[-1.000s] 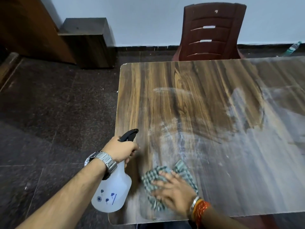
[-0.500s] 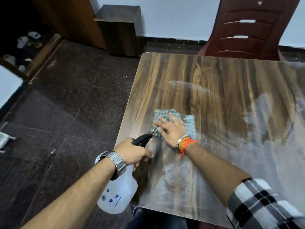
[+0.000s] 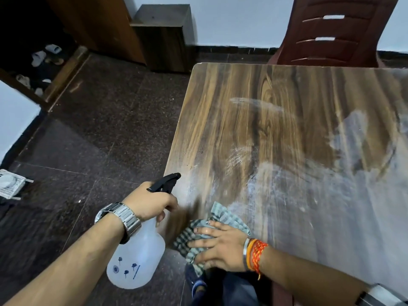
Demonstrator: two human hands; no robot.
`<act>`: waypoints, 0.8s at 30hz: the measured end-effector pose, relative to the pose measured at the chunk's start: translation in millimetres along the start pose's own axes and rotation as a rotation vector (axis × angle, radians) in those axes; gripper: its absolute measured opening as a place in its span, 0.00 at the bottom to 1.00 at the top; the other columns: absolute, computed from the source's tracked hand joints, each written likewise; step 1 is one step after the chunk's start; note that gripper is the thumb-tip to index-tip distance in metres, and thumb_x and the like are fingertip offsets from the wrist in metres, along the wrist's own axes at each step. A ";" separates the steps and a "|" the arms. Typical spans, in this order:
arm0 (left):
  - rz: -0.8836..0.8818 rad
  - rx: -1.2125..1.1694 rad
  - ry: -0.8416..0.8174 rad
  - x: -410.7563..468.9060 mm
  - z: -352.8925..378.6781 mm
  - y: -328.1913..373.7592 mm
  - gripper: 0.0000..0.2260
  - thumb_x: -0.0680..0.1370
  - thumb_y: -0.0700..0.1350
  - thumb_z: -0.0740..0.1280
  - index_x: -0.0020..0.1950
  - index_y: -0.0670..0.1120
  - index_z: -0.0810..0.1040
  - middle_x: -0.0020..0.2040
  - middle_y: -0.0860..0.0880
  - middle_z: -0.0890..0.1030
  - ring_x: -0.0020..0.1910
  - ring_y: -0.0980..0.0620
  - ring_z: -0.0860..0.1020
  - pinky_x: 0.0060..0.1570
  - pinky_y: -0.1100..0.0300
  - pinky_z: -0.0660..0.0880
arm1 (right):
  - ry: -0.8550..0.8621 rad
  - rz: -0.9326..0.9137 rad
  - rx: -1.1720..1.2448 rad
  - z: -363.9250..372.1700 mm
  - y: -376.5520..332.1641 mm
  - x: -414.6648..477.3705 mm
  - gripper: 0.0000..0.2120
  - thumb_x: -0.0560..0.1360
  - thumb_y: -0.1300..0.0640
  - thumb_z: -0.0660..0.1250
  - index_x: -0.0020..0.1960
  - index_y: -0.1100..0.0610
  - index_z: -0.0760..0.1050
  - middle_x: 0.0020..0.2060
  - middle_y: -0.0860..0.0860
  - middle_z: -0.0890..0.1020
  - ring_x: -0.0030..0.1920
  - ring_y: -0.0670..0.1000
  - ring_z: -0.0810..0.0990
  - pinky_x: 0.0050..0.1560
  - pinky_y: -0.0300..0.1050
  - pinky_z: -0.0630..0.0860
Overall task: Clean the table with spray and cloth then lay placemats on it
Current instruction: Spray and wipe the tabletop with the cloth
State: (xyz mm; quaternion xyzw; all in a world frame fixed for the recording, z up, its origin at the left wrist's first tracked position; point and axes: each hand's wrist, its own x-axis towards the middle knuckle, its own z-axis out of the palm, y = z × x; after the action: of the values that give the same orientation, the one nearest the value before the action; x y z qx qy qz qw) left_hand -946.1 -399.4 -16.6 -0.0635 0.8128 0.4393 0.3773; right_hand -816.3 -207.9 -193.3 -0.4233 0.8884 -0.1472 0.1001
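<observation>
A wood-grain table [image 3: 287, 120] fills the right of the view, with pale wet smears across its near and right parts. My right hand [image 3: 217, 247] lies flat on a green checked cloth [image 3: 229, 217] at the table's near left corner, part of the cloth hanging over the edge. My left hand [image 3: 152, 203] grips the neck of a translucent white spray bottle [image 3: 138, 259] with a black trigger, held off the table's left edge over the floor. No placemats are visible.
A dark red plastic chair [image 3: 335, 32] stands at the table's far side. A dark wooden box [image 3: 163, 36] sits against the wall beyond the dark tiled floor [image 3: 99, 129]. Slippers [image 3: 39, 57] lie far left. A white object [image 3: 10, 183] rests on the floor at the left edge.
My right hand slid the cloth from the near corner up the table, then back to the near left corner. The left hand kept the bottle beside the edge. The view shifted left.
</observation>
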 end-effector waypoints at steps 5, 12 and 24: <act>-0.026 0.028 0.062 -12.0 -11.5 -12.6 0.14 0.61 0.41 0.72 0.44 0.51 0.85 0.31 0.34 0.79 0.20 0.46 0.71 0.31 0.58 0.73 | 0.257 0.653 0.103 -37.6 78.1 -23.7 0.19 0.77 0.49 0.56 0.67 0.42 0.67 0.70 0.48 0.69 0.73 0.58 0.63 0.71 0.58 0.61; -0.023 -0.024 0.131 -18.4 -4.8 -27.3 0.19 0.68 0.34 0.70 0.50 0.57 0.81 0.25 0.43 0.73 0.18 0.47 0.70 0.26 0.57 0.74 | 0.126 1.109 0.120 -89.2 146.1 72.4 0.23 0.81 0.42 0.47 0.75 0.34 0.50 0.77 0.43 0.49 0.76 0.58 0.40 0.72 0.64 0.40; 0.002 -0.029 0.176 2.6 45.3 -5.7 0.09 0.66 0.47 0.72 0.37 0.42 0.79 0.34 0.40 0.81 0.22 0.47 0.72 0.33 0.55 0.73 | 0.025 0.559 0.085 -29.9 23.2 18.1 0.25 0.76 0.42 0.44 0.72 0.36 0.61 0.75 0.42 0.60 0.77 0.53 0.47 0.74 0.56 0.39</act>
State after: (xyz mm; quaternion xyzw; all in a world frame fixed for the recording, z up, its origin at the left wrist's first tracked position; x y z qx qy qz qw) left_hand -920.2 -367.7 -37.1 -0.1066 0.8365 0.4442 0.3027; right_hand -853.3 -202.9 -174.2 -0.1555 0.9648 -0.1564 0.1433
